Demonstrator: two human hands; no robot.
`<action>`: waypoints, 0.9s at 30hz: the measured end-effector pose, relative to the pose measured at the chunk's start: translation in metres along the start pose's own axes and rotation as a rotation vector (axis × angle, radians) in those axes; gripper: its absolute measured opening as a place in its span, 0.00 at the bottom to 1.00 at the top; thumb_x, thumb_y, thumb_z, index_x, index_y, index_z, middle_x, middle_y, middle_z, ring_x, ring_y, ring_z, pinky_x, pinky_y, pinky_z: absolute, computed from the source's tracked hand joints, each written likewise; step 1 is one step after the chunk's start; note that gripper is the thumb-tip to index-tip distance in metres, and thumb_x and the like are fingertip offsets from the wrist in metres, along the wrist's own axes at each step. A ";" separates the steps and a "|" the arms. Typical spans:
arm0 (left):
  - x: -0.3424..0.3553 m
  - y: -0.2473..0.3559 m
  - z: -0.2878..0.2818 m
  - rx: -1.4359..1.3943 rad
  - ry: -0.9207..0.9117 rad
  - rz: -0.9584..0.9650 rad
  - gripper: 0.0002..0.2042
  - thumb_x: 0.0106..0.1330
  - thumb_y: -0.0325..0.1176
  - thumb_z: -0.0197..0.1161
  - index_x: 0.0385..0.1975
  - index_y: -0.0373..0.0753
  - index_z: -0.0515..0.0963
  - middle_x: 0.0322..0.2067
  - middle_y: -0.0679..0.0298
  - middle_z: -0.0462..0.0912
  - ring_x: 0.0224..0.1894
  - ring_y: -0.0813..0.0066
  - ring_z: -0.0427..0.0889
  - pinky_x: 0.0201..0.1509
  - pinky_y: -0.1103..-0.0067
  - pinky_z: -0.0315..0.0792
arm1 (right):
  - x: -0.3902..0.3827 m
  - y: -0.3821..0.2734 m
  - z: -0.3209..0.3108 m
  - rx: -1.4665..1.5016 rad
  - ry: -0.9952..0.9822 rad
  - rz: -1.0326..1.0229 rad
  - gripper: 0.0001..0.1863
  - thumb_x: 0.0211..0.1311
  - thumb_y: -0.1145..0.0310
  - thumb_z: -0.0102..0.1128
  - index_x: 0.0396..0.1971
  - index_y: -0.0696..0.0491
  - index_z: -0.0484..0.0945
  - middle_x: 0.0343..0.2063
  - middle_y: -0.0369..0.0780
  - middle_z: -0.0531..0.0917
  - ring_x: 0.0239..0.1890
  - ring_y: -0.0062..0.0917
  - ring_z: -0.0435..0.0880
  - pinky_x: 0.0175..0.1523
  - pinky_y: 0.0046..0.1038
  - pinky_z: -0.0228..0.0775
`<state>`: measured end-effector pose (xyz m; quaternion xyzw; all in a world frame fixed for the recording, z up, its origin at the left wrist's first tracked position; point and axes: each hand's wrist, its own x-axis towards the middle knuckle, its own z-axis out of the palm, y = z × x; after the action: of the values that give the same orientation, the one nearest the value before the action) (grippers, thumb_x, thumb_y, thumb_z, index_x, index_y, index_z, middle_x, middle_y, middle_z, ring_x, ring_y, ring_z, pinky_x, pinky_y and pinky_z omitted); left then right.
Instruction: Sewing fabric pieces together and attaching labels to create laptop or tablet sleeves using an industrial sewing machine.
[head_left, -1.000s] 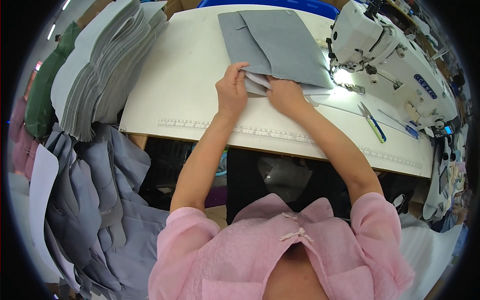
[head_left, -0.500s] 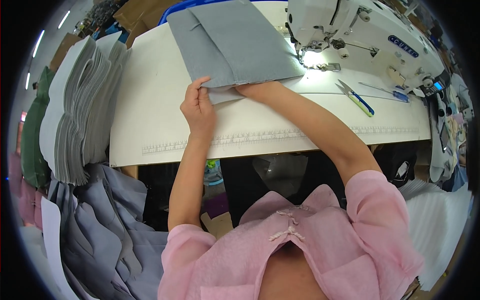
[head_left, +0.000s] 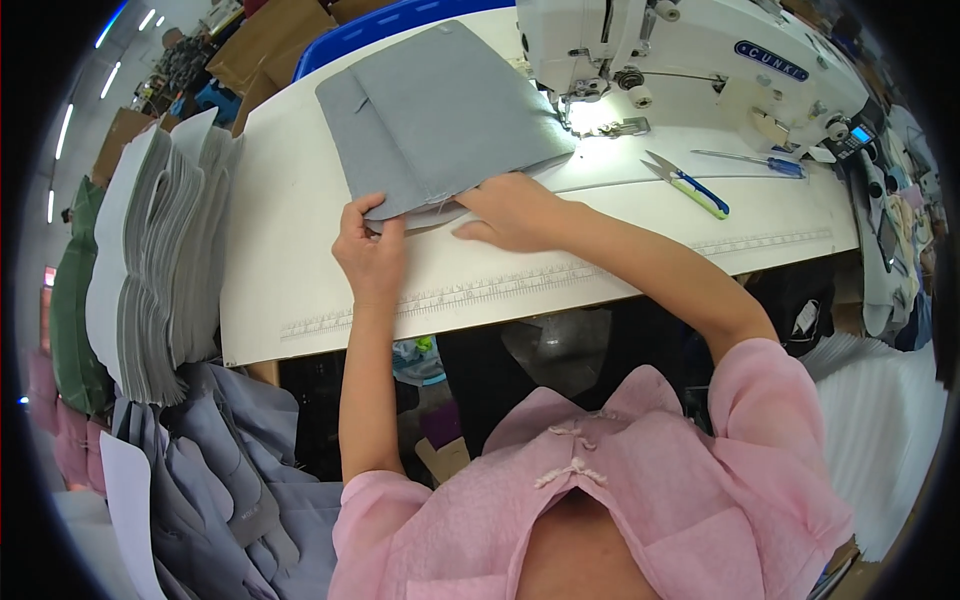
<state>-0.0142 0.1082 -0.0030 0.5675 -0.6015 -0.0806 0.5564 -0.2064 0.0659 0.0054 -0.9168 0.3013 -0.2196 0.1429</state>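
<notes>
A grey fabric piece (head_left: 430,115) with a lengthwise fold lies on the white sewing table, its far right side by the needle area of the sewing machine (head_left: 690,70). My left hand (head_left: 370,250) pinches its near left corner between thumb and fingers. At the near edge, where layers show slightly apart, my right hand (head_left: 520,213) rests with the thumb stretched away from the fingers. Its fingertips touch the fabric edge and are partly hidden there.
Scissors (head_left: 690,188) and a screwdriver (head_left: 765,163) lie right of the fabric. A printed ruler (head_left: 460,283) runs along the table's near edge. Tall stacks of grey cut pieces (head_left: 150,260) stand at left, above loose grey fabric (head_left: 235,470). A blue bin (head_left: 390,30) sits behind the table.
My right hand has drawn back from beneath the fabric's near edge, so its thumb and back now show. The left hand's thumb has come over to grip the corner.
</notes>
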 end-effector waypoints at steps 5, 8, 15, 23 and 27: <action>0.007 0.018 -0.003 0.820 0.034 0.399 0.12 0.43 0.28 0.63 0.31 0.40 0.75 0.40 0.59 0.71 0.45 0.65 0.68 0.47 0.70 0.61 | -0.052 0.016 -0.026 -0.252 0.120 0.148 0.18 0.55 0.59 0.49 0.37 0.58 0.71 0.32 0.44 0.76 0.40 0.35 0.73 0.42 0.34 0.66; 0.012 0.035 0.023 0.748 -0.183 0.517 0.19 0.40 0.29 0.64 0.37 0.43 0.74 0.47 0.57 0.66 0.52 0.58 0.60 0.53 0.65 0.53 | -0.064 0.031 -0.040 -0.299 0.128 0.307 0.16 0.56 0.59 0.48 0.34 0.57 0.71 0.30 0.44 0.76 0.36 0.33 0.75 0.39 0.32 0.68; 0.028 0.060 0.119 0.596 -0.440 0.715 0.19 0.44 0.29 0.62 0.40 0.46 0.73 0.42 0.62 0.70 0.47 0.64 0.66 0.48 0.69 0.59 | -0.074 0.051 -0.045 -0.301 0.053 0.376 0.17 0.56 0.57 0.49 0.39 0.53 0.70 0.25 0.40 0.77 0.29 0.32 0.77 0.30 0.32 0.69; 0.037 0.053 0.134 0.226 -0.647 0.442 0.11 0.48 0.26 0.60 0.34 0.40 0.77 0.33 0.57 0.73 0.35 0.62 0.72 0.38 0.73 0.68 | -0.076 0.058 -0.043 -0.315 0.024 0.350 0.18 0.56 0.57 0.48 0.45 0.51 0.69 0.24 0.39 0.76 0.28 0.30 0.77 0.28 0.31 0.68; 0.037 0.056 0.135 0.216 -0.656 0.396 0.11 0.49 0.27 0.60 0.34 0.41 0.77 0.31 0.59 0.74 0.33 0.63 0.73 0.36 0.74 0.68 | -0.076 0.057 -0.044 -0.328 0.027 0.349 0.18 0.57 0.56 0.48 0.44 0.50 0.69 0.22 0.38 0.76 0.27 0.29 0.77 0.26 0.30 0.68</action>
<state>-0.1404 0.0261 0.0093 0.4400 -0.8500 -0.0849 0.2768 -0.3103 0.0623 -0.0032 -0.8587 0.4888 -0.1520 0.0241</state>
